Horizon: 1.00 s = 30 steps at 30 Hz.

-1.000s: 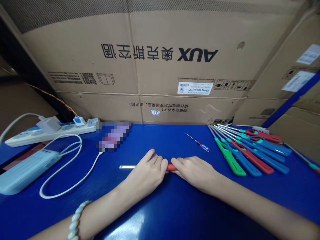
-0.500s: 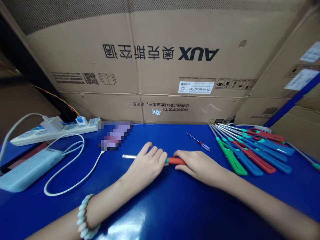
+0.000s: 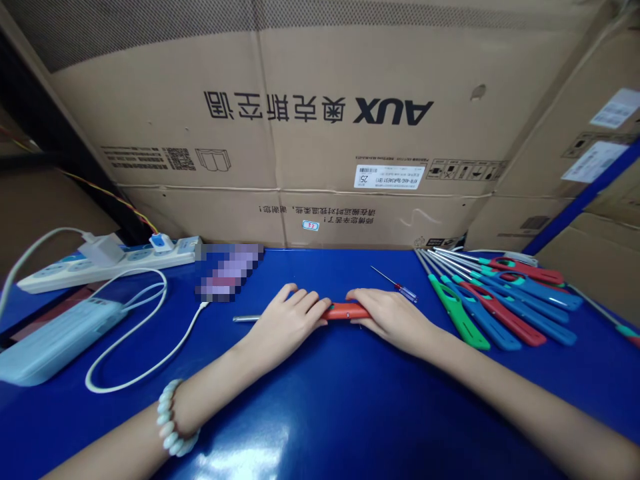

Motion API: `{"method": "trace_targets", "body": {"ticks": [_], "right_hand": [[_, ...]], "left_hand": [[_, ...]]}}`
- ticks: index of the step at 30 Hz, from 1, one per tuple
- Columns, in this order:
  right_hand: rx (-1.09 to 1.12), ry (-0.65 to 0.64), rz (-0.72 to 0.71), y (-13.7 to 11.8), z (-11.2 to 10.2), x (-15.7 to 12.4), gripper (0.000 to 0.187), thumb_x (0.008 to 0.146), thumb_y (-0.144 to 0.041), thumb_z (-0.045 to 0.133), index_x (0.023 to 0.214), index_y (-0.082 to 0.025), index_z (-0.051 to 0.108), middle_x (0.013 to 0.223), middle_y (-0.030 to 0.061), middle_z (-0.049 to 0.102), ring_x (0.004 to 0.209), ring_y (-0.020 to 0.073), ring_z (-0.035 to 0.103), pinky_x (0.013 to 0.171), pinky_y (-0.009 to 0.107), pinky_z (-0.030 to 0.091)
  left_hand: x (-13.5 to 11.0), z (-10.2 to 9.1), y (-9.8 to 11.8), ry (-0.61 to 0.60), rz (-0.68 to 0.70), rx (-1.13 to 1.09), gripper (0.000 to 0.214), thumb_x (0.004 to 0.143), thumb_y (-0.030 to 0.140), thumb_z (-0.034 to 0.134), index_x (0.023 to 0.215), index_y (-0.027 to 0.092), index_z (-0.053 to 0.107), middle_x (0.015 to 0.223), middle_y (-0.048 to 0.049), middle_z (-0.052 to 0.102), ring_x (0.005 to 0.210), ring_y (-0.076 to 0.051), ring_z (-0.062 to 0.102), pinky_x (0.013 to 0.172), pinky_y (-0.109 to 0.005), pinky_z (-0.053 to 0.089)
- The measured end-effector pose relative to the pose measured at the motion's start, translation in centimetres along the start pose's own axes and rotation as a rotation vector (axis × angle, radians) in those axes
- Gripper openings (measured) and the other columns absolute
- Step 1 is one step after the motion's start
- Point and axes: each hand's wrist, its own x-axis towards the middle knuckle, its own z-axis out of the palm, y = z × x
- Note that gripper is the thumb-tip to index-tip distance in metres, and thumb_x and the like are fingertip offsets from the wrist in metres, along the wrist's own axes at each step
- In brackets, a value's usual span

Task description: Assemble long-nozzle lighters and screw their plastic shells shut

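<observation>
A long-necked lighter with a red handle (image 3: 345, 311) and a thin metal tube lies sideways on the blue table (image 3: 330, 413). My left hand (image 3: 287, 320) covers the joint between handle and tube, fingers curled over it; the tube tip pokes out to the left. My right hand (image 3: 390, 317) is closed over the right end of the red handle. Both forearms rest on the table; a pale bead bracelet (image 3: 170, 420) circles my left wrist.
Several more lighters (image 3: 493, 297) in green, blue and red fan out at right. A small screwdriver (image 3: 397, 285) lies behind my right hand. A power bank (image 3: 55, 337), white cable, power strip (image 3: 107, 257) and blurred phone (image 3: 227, 270) sit at left. Cardboard boxes (image 3: 310, 133) wall the back.
Both hands have slid the lighter a little away from me and leftward. More of the red handle shows between my hands than before.
</observation>
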Motion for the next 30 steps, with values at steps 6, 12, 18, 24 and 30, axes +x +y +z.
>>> {"method": "trace_targets", "body": {"ticks": [6,12,18,24,30], "right_hand": [[0.157,0.061,0.07,1.4,-0.8,-0.5,0.059,0.081,-0.033,0.066,0.13,-0.022,0.035,0.106,0.0065,0.063,0.094,0.02,0.061,0.081,0.033,0.048],[0.11,0.036,0.043,1.7,-1.2,-0.5,0.011,0.087,-0.018,0.056,0.098,-0.018,0.054,0.09,0.0034,0.062,0.078,0.0154,0.058,0.07,0.026,0.045],[0.008,-0.141,-0.202,1.3,-0.2,-0.5,0.019,0.092,-0.013,0.046,0.091,-0.018,0.064,0.091,0.0042,0.065,0.082,0.0155,0.059,0.074,0.025,0.043],[-0.181,-0.106,-0.31,1.1,0.8,-0.3,0.026,0.094,-0.013,0.04,0.083,-0.017,0.063,0.087,0.005,0.066,0.077,0.0158,0.057,0.07,0.027,0.04],[-0.331,-0.067,-0.374,0.5,1.4,-0.5,0.021,0.092,-0.011,0.042,0.084,-0.015,0.061,0.086,0.0069,0.066,0.077,0.018,0.056,0.069,0.029,0.04]], "left_hand": [[-0.3,0.8,-0.7,-0.023,-0.067,-0.016,0.019,0.097,0.018,0.04,0.092,0.012,0.057,0.083,-0.005,0.06,0.074,-0.019,0.053,0.069,-0.032,0.036],[-0.5,1.1,-1.3,-0.11,-0.139,-0.013,0.008,0.092,0.015,0.049,0.094,0.011,0.056,0.088,-0.0063,0.058,0.079,-0.021,0.051,0.069,-0.031,0.04],[-0.5,0.9,-1.5,-0.135,-0.152,0.004,0.011,0.093,0.012,0.045,0.088,0.014,0.054,0.09,-0.0066,0.057,0.079,-0.021,0.051,0.067,-0.031,0.04],[-0.5,0.5,-1.5,-0.185,-0.179,-0.05,0.002,0.088,0.013,0.052,0.089,0.015,0.054,0.095,-0.0068,0.056,0.082,-0.021,0.053,0.07,-0.031,0.043],[-0.5,0.7,-0.7,-0.16,-0.03,-0.269,0.039,0.093,0.021,0.048,0.131,0.018,0.041,0.138,-0.0093,0.046,0.125,-0.023,0.042,0.099,-0.039,0.036]]}}
